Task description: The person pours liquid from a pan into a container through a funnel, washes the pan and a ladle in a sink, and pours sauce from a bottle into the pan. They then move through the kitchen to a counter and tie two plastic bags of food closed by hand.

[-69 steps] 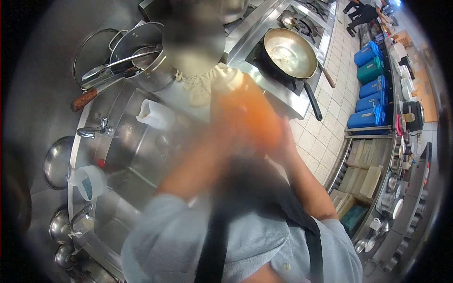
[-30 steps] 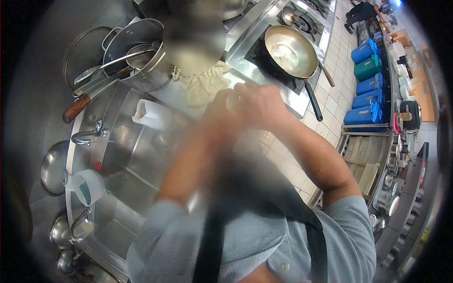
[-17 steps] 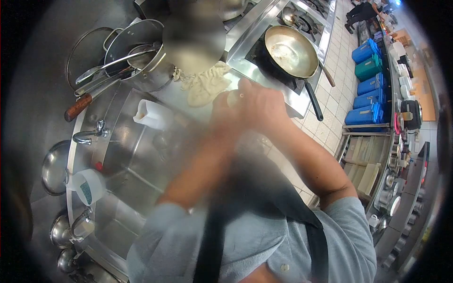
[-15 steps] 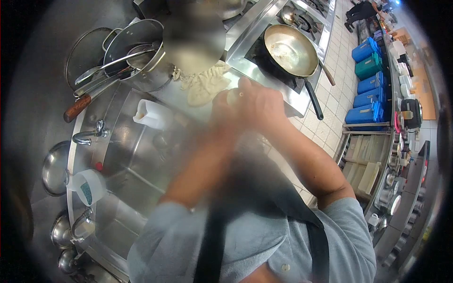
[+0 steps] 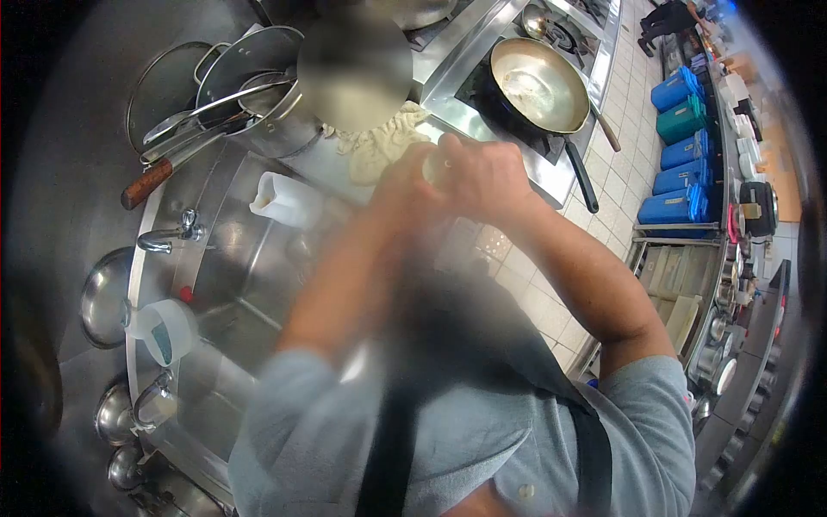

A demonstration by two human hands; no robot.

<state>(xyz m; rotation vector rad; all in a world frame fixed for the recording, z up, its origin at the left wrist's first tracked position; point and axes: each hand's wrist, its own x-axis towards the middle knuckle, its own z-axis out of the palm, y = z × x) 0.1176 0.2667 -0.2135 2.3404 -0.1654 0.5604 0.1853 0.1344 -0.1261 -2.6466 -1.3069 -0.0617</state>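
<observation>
My left hand point(image 5: 405, 183) and my right hand point(image 5: 488, 177) meet in front of my chest, above the edge of the steel counter. Between them, fingers of both hands close around a small pale round thing point(image 5: 432, 169); blur and the fingers hide what kind it is. Just beyond my left hand a crumpled cream cloth point(image 5: 379, 155) lies on the counter. To the right of my right hand, a frying pan point(image 5: 541, 86) with a black handle rests on the stove.
A large pot point(image 5: 250, 77) with long-handled utensils stands at the upper left. In the steel sink point(image 5: 250, 258) are a white plastic container point(image 5: 284, 200) and a tap point(image 5: 172, 237). Blue bins point(image 5: 676, 202) line a shelf at right, with a person point(image 5: 668, 19) far behind. A blurred smear covers the top middle.
The view has shifted slightly, so the surroundings sit a little further right. My hands remain together around the pale thing, with the right hand's fingers turned slightly over it.
</observation>
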